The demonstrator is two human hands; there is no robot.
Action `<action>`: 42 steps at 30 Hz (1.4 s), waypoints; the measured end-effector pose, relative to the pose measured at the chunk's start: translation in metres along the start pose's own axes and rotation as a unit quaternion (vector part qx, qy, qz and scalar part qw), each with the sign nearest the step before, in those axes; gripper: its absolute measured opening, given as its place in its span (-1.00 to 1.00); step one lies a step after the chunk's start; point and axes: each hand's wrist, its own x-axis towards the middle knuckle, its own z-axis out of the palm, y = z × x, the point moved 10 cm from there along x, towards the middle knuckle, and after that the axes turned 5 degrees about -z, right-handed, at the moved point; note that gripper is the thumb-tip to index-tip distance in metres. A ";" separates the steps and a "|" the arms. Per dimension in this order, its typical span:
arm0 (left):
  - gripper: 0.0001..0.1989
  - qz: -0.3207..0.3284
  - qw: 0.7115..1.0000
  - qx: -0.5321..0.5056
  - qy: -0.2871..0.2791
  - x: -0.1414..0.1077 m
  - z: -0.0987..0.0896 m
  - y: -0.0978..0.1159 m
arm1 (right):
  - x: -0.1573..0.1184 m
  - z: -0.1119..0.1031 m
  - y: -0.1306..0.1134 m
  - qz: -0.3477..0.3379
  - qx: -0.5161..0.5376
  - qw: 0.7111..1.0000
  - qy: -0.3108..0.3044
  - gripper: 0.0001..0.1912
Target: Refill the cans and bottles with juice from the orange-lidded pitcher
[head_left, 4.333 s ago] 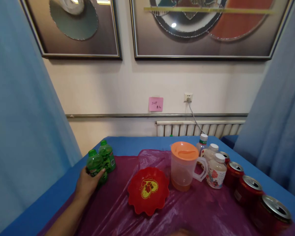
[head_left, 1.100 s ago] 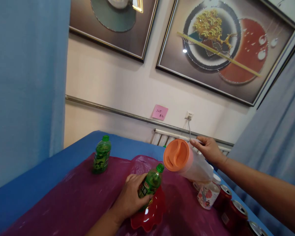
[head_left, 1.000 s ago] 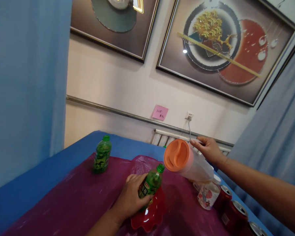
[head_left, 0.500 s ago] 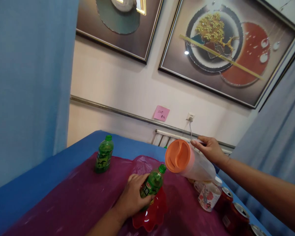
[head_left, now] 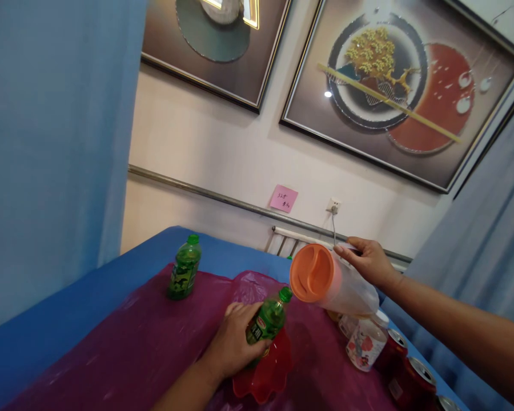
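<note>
My left hand (head_left: 237,337) is wrapped round a green-capped bottle (head_left: 270,319) with a green label, tilted to the right above a red scalloped dish (head_left: 263,379). In my right hand (head_left: 368,260) is the handle of a translucent pitcher (head_left: 353,291), tipped on its side. Its orange lid (head_left: 312,273) points left and lies close to the bottle's cap; whether they touch I cannot tell. No liquid shows leaving the pitcher. Another green bottle (head_left: 184,268) stands upright at the left on the purple plastic sheet (head_left: 154,342).
Along the right edge stand a clear jar (head_left: 367,345) with a printed label and several dark red cans (head_left: 412,381). Blue cloth (head_left: 214,251) covers the table beneath the sheet. Blue curtains (head_left: 55,142) hang at both sides, and a metal rail (head_left: 205,197) runs along the wall.
Both hands keep their grips, and the bottle and pitcher hold nearly the same pose. The whole view has shifted slightly, with things appearing a little further right.
</note>
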 end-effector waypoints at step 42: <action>-0.42 0.003 1.000 -0.007 0.001 -0.001 -0.001 0.000 | 0.002 -0.008 -0.014 -0.019 -0.049 0.999 -0.005 -0.39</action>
